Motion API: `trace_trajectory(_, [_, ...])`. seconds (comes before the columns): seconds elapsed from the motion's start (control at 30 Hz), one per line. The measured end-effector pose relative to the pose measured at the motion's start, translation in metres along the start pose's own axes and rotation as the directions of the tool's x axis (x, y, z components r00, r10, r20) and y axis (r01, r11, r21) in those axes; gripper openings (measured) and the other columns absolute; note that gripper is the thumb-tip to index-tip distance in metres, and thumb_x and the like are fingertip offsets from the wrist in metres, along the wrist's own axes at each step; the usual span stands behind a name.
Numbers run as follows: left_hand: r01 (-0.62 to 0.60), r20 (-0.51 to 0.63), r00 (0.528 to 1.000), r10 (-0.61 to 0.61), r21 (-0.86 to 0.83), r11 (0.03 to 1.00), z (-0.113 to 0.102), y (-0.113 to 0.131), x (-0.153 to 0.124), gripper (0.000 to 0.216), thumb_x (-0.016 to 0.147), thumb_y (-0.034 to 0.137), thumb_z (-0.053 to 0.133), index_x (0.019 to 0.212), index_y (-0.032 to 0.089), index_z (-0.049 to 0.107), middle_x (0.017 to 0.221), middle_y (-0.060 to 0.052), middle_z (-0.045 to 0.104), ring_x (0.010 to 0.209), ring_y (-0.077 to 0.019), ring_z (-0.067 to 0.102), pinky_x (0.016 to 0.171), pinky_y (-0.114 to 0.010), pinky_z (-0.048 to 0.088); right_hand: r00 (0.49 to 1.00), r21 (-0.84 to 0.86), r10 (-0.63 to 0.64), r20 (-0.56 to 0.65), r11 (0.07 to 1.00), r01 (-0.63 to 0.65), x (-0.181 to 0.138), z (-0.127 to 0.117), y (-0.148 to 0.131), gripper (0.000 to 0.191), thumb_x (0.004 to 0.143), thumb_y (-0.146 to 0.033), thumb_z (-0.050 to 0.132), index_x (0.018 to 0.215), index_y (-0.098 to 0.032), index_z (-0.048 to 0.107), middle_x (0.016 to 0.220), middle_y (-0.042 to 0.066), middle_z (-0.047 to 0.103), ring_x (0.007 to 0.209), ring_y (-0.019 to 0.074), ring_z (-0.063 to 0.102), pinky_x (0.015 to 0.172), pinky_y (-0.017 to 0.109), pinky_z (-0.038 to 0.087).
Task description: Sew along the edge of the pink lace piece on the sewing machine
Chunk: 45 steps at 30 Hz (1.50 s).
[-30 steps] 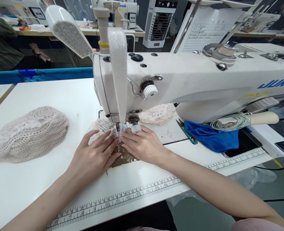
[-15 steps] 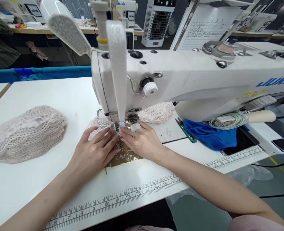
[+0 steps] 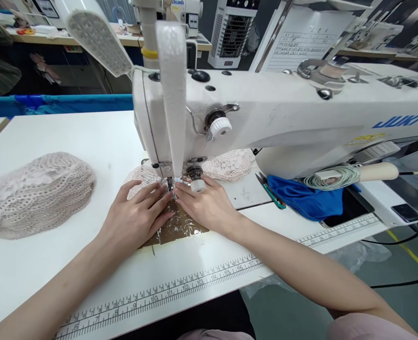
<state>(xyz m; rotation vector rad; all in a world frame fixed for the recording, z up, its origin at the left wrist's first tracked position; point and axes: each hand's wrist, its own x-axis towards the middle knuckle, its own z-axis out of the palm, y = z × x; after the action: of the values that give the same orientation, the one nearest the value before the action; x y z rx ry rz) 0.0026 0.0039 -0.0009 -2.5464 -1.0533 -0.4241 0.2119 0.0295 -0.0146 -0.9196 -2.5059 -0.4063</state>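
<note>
A pale pink lace piece [image 3: 143, 178] lies under the needle and presser foot [image 3: 171, 183] of a white sewing machine [image 3: 265, 104]. My left hand [image 3: 136, 215] rests flat on its near side with fingers stretched forward and thumb apart, fingertips just left of the foot. On the other side, my right hand [image 3: 209, 203] has its thumb and front fingers drawn together at the lace edge beside the foot. The fingertips partly cover the lace there. More lace [image 3: 230, 165] shows behind the needle area, under the machine arm.
A heap of lace pieces [image 3: 42, 193] sits on the left of the white table [image 3: 116, 137]. Right of the machine bed are green-handled snips [image 3: 270, 191], blue cloth [image 3: 302, 198], a phone [image 3: 350, 208] and a coiled cord [image 3: 331, 178]. A printed ruler [image 3: 180, 290] runs along the front edge.
The view has shifted slightly. Both hands stay beside the presser foot in nearly the same pose, and any movement of the lace is too small to make out.
</note>
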Motion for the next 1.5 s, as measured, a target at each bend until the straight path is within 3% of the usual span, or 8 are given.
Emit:
trace_trajectory(0.3, [0.045,-0.046,0.998,-0.047,-0.03,0.999,-0.004,-0.005,-0.001,0.032,0.093,0.033,0.053,0.12,0.017,0.06,0.119,-0.008,0.069,0.111,-0.0238,0.063,0.102,-0.046,0.038,0.999,0.073,0.034,0.038,0.997,-0.037,0.0,-0.005,-0.002,0.023,0.094,-0.016,0.049,0.093,-0.016,0.071,0.099,0.006,0.074,0.089,0.0189,0.063,0.086,0.035,0.044])
trace_trajectory(0.47, [0.141,0.017,0.99,-0.141,0.012,0.99,-0.004,-0.022,-0.009,0.038,0.097,0.031,0.042,0.127,0.011,0.055,0.126,-0.013,0.064,0.121,-0.0286,0.057,0.103,-0.049,0.037,0.991,0.276,-0.025,0.134,0.961,-0.013,0.004,-0.015,-0.013,0.032,0.098,-0.03,0.044,0.126,-0.017,0.056,0.122,0.009,0.066,0.102,0.0198,0.06,0.078,0.032,0.044])
trace_trajectory(0.67, [0.058,-0.107,0.993,-0.048,0.09,0.994,-0.022,-0.018,-0.01,0.013,0.088,0.027,0.058,0.086,0.018,0.067,0.081,-0.003,0.073,0.068,-0.0215,0.064,0.068,-0.041,0.042,0.989,0.075,0.006,-0.149,0.997,0.005,0.002,-0.024,-0.012,0.02,0.095,-0.019,0.048,0.089,-0.017,0.068,0.067,0.002,0.069,0.079,0.0179,0.061,0.082,0.034,0.043])
trace_trajectory(0.83, [-0.042,-0.011,0.999,0.042,0.011,0.999,-0.014,-0.019,-0.006,0.033,0.089,0.014,0.051,0.122,0.019,0.058,0.123,-0.002,0.067,0.109,-0.0252,0.059,0.094,-0.045,0.04,0.993,0.189,-0.104,-0.052,0.976,0.112,0.001,-0.027,-0.02,0.023,0.095,-0.02,0.048,0.086,-0.016,0.068,0.081,0.002,0.072,0.077,0.0145,0.062,0.074,0.028,0.048])
trace_trajectory(0.97, [-0.009,0.026,1.0,0.011,-0.059,0.998,-0.006,-0.023,-0.008,0.042,0.089,0.005,0.041,0.124,0.02,0.057,0.119,-0.001,0.068,0.113,-0.0242,0.057,0.103,-0.047,0.035,0.994,0.084,-0.013,-0.109,0.996,0.022,0.0,-0.032,-0.027,0.019,0.091,-0.013,0.051,0.082,-0.015,0.068,0.078,0.003,0.071,0.079,0.0163,0.063,0.086,0.034,0.048])
trace_trajectory(1.17, [0.051,0.032,0.998,-0.047,-0.176,0.983,-0.002,-0.019,-0.01,0.042,0.089,0.004,0.038,0.123,0.02,0.059,0.115,-0.004,0.068,0.114,-0.0231,0.055,0.103,-0.046,0.036,0.994,0.138,0.054,0.097,0.988,-0.067,0.0,-0.028,-0.027,0.03,0.096,-0.034,0.049,0.082,-0.016,0.067,0.081,0.005,0.071,0.075,0.0186,0.064,0.061,0.03,0.048])
trace_trajectory(1.3, [0.026,0.026,0.999,-0.019,-0.284,0.958,0.002,-0.012,-0.009,0.043,0.09,0.005,0.038,0.123,0.02,0.06,0.114,-0.005,0.067,0.115,-0.0228,0.053,0.101,-0.043,0.039,0.989,-0.037,0.125,0.081,0.992,-0.122,-0.001,-0.022,-0.016,0.02,0.09,-0.011,0.047,0.086,-0.012,0.067,0.105,0.015,0.071,0.092,0.0233,0.064,0.083,0.038,0.05])
trace_trajectory(1.5, [-0.018,0.031,0.999,0.026,-0.237,0.971,0.005,-0.009,-0.01,0.04,0.091,0.009,0.042,0.122,0.025,0.063,0.126,-0.001,0.064,0.123,-0.0268,0.047,0.101,-0.046,0.038,0.956,0.225,0.15,0.25,0.952,-0.208,0.002,-0.023,-0.006,0.029,0.076,-0.008,0.049,0.1,-0.011,0.065,0.099,0.013,0.07,0.106,0.025,0.058,0.089,0.04,0.049])
